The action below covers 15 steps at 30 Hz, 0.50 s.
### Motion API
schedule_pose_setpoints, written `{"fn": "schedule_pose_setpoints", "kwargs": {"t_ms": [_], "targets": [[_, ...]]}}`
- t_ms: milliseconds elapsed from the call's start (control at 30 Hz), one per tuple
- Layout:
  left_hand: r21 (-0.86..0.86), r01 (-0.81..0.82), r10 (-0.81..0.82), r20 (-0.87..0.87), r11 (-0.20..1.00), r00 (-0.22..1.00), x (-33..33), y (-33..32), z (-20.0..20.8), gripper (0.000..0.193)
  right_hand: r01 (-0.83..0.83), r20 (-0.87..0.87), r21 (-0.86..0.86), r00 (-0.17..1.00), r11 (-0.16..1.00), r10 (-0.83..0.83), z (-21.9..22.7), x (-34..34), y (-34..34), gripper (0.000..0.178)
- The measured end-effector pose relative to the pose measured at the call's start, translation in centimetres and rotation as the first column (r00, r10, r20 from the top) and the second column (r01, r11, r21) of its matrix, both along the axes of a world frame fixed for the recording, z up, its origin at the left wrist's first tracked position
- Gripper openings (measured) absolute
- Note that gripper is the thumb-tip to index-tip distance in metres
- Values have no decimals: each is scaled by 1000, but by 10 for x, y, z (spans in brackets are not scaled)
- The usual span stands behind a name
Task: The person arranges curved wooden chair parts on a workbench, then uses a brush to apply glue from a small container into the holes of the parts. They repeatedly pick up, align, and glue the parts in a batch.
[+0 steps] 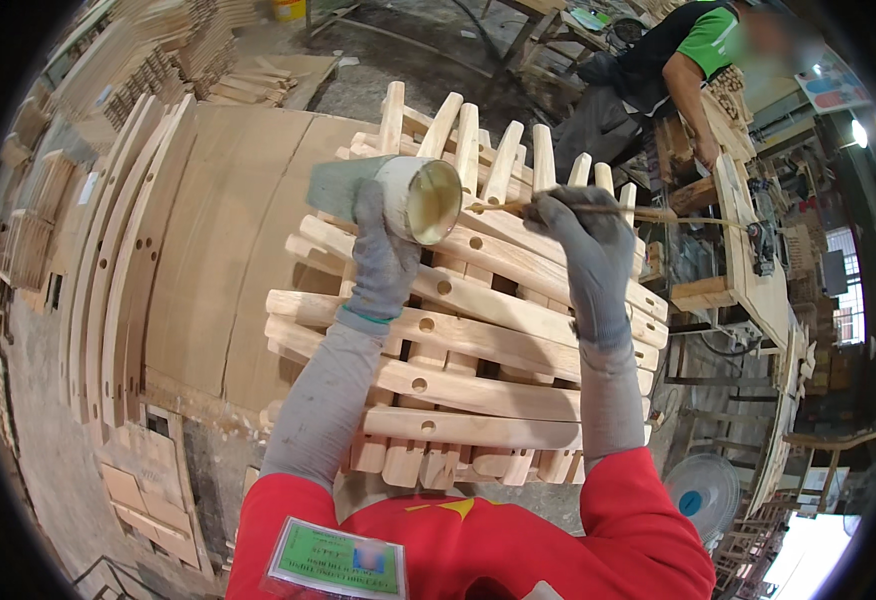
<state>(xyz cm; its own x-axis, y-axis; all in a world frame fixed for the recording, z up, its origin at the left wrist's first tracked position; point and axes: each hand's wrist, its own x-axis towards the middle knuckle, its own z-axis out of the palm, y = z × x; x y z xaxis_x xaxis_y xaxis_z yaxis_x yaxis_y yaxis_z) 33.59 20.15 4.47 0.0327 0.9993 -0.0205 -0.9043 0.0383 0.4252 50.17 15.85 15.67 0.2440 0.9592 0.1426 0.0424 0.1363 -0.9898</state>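
Note:
My left hand (386,262), in a grey glove, is wrapped round a tilted can (396,192) with a pale greenish body and a whitish band by its mouth. Cream-coloured liquid (433,203) shows inside. My gloved right hand (594,245) is closed on a thin brown stick (648,213), whose tip sits just right of the can's mouth. Whether that tip carries bristles I cannot tell. Beneath both hands lies a crisscross stack of pale, slightly curved wooden slats (478,352), several with a round hole near the left end.
Cardboard (248,240) covers the surface left of the stack. Long curved wooden boards (123,270) lie along its left side. Back right, a co-worker in a green-sleeved shirt (708,45) leans over a wooden bench (743,250). A fan (703,495) stands low at right.

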Motion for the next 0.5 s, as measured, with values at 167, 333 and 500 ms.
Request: {"fn": "schedule_pose_setpoints", "kwargs": {"t_ms": [167,333,500], "targets": [[-61,118,-116,31,991,993,8,-5,9,52,-17,108,39,994,999,13,-20,-11,-22,12],[-52,26,-24,34,998,999,7,-6,7,49,-82,84,142,994,986,70,-39,-29,-53,14],[-87,29,-29,11,996,1000,9,-7,11,48,-82,-155,271,980,959,127,-46,-23,-69,18]]}}
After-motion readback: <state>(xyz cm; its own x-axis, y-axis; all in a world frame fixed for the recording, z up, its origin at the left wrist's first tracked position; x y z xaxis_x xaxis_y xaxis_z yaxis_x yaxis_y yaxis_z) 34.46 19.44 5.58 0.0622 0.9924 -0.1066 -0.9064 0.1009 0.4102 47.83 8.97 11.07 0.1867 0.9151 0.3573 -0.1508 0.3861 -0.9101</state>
